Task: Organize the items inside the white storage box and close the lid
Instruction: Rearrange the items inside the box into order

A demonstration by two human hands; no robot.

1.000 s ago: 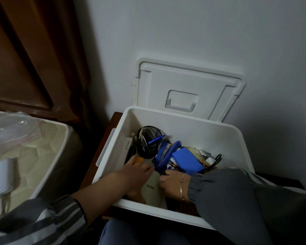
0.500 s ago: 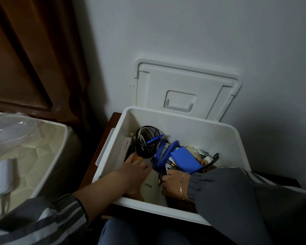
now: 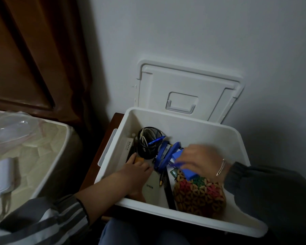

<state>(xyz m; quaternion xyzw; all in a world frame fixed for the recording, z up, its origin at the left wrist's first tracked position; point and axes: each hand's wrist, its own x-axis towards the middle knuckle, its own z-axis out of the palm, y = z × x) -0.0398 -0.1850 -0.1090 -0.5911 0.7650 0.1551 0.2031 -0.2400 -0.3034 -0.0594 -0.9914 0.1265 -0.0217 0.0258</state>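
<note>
The white storage box (image 3: 201, 131) stands open in front of me, and its lid (image 3: 187, 91) leans upright against the wall behind it. Inside are a black mesh pen cup (image 3: 148, 144), blue stapler-like items (image 3: 163, 158), a flat white booklet (image 3: 154, 188) and a colourful woven bead mat (image 3: 200, 193). My right hand (image 3: 200, 161) is raised over the middle of the box and grips a flat blue box (image 3: 187, 171); it is motion-blurred. My left hand (image 3: 138, 169) lies low in the box beside the pen cup, fingers on a small orange-tipped object (image 3: 139, 159).
A brown wooden stand (image 3: 113, 124) carries the box. On the left is a bed with a quilted cover (image 3: 34, 156), clear plastic and a white device (image 3: 0, 175). Dark wooden panelling (image 3: 34, 50) rises behind it. The wall is close behind the lid.
My right hand has risen from the box floor, lifting the blue box and uncovering the bead mat. My left hand has stayed by the pen cup.
</note>
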